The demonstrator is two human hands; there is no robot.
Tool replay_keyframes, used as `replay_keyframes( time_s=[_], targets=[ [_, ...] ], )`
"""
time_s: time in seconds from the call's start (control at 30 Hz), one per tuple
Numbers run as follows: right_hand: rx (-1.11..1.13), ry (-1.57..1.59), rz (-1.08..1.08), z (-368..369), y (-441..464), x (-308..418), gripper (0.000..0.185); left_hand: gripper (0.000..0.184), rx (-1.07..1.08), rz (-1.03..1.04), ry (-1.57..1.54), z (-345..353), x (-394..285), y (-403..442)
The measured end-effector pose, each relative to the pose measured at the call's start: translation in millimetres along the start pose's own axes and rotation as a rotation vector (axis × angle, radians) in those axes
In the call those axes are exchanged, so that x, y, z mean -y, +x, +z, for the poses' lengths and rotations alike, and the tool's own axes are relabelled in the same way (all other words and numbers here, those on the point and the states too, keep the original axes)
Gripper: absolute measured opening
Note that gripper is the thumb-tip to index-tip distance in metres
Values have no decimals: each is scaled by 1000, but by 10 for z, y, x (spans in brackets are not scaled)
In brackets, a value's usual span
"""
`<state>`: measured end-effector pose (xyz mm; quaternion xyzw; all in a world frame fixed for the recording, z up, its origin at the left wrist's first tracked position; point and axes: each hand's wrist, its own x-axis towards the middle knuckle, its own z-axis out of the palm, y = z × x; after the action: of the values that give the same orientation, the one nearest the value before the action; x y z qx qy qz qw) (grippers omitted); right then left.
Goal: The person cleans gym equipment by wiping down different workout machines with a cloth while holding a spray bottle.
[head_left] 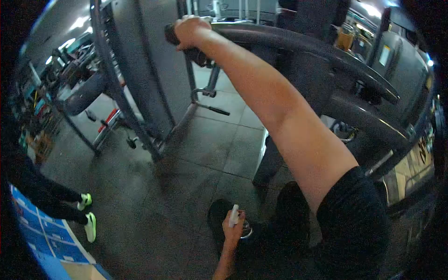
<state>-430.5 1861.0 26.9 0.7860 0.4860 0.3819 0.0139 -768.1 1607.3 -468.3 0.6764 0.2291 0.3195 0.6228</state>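
Note:
My right arm reaches up and across the view, and my right hand [191, 31] is closed over a dark handle [171, 35] at the end of an exercise machine's thick bar [275, 35]. Whether a cloth lies under its fingers cannot be made out. Low in the view, near my dark-clothed legs, my left hand [233, 228] is wrapped round a spray bottle [234, 215]. Its white trigger head points up, and part of a clear body shows beside the fingers.
Grey machine panels [140, 60] and a metal frame stand ahead over a dark tiled floor [196, 144]. Another person's legs and pale shoes [90, 227] are at the left, beside blue lockers [46, 228]. More bars [368, 116] extend at the right.

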Motion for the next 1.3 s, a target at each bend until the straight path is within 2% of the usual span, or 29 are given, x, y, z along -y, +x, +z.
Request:
replay_keyframes(
  time_s=[0.03, 0.07, 0.13, 0.2, 0.27, 0.3, 0.37, 0.4, 0.43, 0.5, 0.57, 0.63, 0.7, 0.73, 0.8, 0.83, 0.9, 0.97, 1.03, 1.07, 1.1, 1.17, 1.23, 1.27, 1.3],
  targets=[
    [-94, -15, 3, -16, -167, -67, 74, 24, 6, 2, -29, -1, 34, -32],
    [-89, -36, 33, -53, -318, -212, 74, 23, 17, 4, -59, 11, 68, -27],
    [-185, -79, -86, -176, -730, -519, 76, 23, 76, -17, -81, 44, -38, 5],
    [-193, -67, -54, -359, -1327, -1001, 75, 22, 134, -44, -105, 81, -78, 18],
    [-271, -47, -36, -548, -2019, -1572, 72, 23, 207, 64, 204, 127, -47, 110],
    [-314, -56, -14, -654, -2405, -1866, 71, 23, 240, 65, 201, 147, 16, 112],
    [-240, -164, 174, -956, -3190, -2432, 68, 25, 248, 64, -30, 245, 186, 186],
    [-267, -186, 223, -1089, -3596, -2782, 67, 27, 279, -62, 44, 266, 110, 239],
    [-291, -205, 272, -1200, -3981, -3096, 67, 27, 304, -59, 40, 294, 106, 285],
    [-252, -199, 444, -1421, -4571, -3522, 67, 27, 292, 27, 243, 354, 102, 343],
    [-272, -158, 441, -1520, -4833, -3912, 68, 26, 311, 25, 216, 411, 48, 391],
    [-304, -92, 438, -1529, -4986, -3979, 69, 23, 279, 72, 31, 417, 49, 423],
    [-342, -148, 591, -1426, -4897, -3947, 61, 22, 220, 53, -26, 418, 141, 437],
    [-334, -124, 577, -1338, -4774, -3864, 61, 21, 171, 33, -98, 420, 188, 436],
    [-263, -285, 559, -1231, -4532, -3693, 63, 21, 80, -43, -211, 472, 257, 435],
    [-257, -268, 539, -1159, -4336, -3519, 63, 20, 17, -105, -324, 498, 292, 435],
    [-437, -299, 312, -993, -3747, -2900, 65, 20, 2, -90, -313, 473, 393, 484],
    [-233, -157, 335, -1180, -3183, -2322, 70, 21, 3, -65, -299, 440, 526, 526],
    [-172, 51, 324, -1090, -2647, -2039, 71, 19, -67, -50, -217, 441, 634, 539],
    [-176, -45, 269, -986, -2383, -1913, 71, 19, -57, -46, -211, 422, 667, 505],
    [-91, 117, 310, -560, -2126, -1764, 73, 23, -98, -59, -229, 413, 692, 485],
    [-226, 77, 143, -412, -1564, -1322, 79, 27, -98, -56, -265, 435, 716, 507],
    [-156, 163, 236, -332, -1140, -1029, 76, 41, -184, -5, -211, 431, 730, 439],
    [-150, 166, 182, -291, -992, -981, 77, 41, -158, 2, -232, 462, 926, 417],
    [-142, 183, 136, -258, -951, -945, 79, 46, -217, -4, -214, 391, 1239, 414]
  ],
)
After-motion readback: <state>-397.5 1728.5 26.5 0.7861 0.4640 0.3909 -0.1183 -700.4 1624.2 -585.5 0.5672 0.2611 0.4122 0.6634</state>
